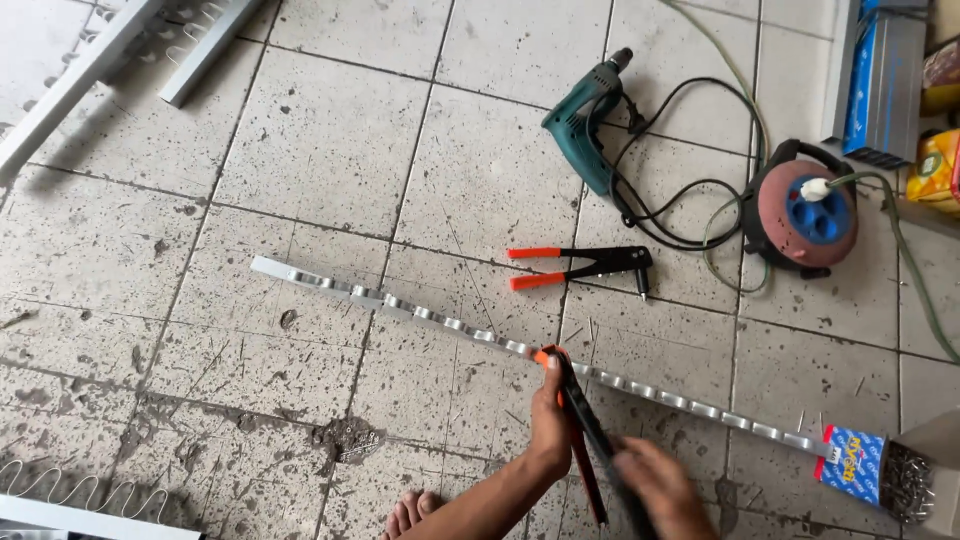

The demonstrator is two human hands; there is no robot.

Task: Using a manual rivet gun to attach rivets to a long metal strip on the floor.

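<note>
A long metal strip (400,305) with a row of raised clips lies slantwise on the tiled floor. A hand riveter (580,425) with orange and black handles stands with its head on the strip near the middle. My left hand (551,420) grips its upper handle close to the head. Blurred and lower, my right hand (662,490) holds the other handle at the bottom edge. My bare toes (410,515) show at the bottom.
A second riveter (580,264) with orange handles lies beyond the strip. Further back are a teal electric drill (588,120) and a round cable reel (800,215). An open box of rivets (880,470) sits at the strip's right end. Metal frames (90,60) lie top left.
</note>
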